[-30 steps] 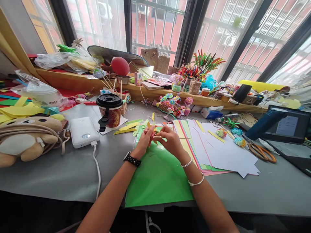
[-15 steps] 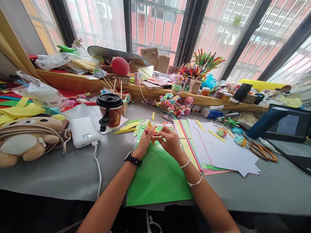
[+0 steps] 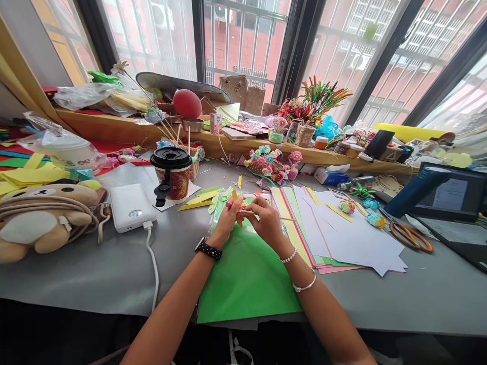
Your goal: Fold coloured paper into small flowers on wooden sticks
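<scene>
My left hand [image 3: 227, 218] is closed on a small folded yellow paper piece [image 3: 235, 194] whose tips stick out above and below the fingers. Pinched in my right hand [image 3: 265, 223] is a thin wooden stick [image 3: 287, 219]; its near end points at the paper piece, and its far end reaches out to the right. Fingers hide where stick and paper meet, so I cannot tell whether they touch. Both hands hover above a green sheet [image 3: 247, 284] in a clear sleeve. Yellow and light green paper strips [image 3: 201, 197] lie just left of the hands.
On the left stand a lidded coffee cup [image 3: 172, 172] and a white power bank [image 3: 131, 207] with its cable. White and coloured sheets [image 3: 338, 233], paper balls [image 3: 347, 206] and orange-handled scissors [image 3: 411, 237] lie to the right, near a laptop [image 3: 452, 203]. Craft flowers [image 3: 266, 161] sit behind.
The stick has shifted slightly, its far end now a little lower and closer in to my right hand. My left hand keeps the yellow paper in place.
</scene>
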The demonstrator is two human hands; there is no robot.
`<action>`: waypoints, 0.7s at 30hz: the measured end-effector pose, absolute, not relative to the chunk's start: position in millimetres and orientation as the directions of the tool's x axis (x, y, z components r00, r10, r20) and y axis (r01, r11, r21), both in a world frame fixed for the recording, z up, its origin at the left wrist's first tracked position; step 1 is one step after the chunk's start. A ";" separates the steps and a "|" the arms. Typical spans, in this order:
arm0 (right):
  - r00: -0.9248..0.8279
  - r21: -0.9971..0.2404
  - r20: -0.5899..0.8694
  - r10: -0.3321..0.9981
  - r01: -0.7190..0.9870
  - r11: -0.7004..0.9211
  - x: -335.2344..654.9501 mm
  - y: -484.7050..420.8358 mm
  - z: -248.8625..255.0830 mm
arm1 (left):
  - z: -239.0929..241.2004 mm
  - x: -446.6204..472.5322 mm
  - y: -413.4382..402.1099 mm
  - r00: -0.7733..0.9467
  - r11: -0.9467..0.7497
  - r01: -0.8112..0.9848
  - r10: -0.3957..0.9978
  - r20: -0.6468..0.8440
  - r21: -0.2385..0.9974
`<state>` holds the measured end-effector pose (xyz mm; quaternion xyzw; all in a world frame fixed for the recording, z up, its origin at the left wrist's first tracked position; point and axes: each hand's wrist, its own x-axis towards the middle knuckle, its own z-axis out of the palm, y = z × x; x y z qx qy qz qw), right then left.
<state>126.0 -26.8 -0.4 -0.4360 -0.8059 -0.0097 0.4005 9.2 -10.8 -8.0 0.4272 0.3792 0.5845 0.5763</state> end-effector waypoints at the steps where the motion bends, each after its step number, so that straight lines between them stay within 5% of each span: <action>1: -0.297 -0.341 0.653 0.696 0.706 0.621 125.8 -26.8 -0.4 | -7.7 9.2 -11.2 0.030 -0.046 -0.350 0.998 0.061 0.936; 21: -0.257 -0.375 0.679 0.688 0.685 0.625 124.3 -25.4 -4.2 | -4.4 9.8 -13.0 0.056 -0.032 -0.365 0.997 0.056 0.931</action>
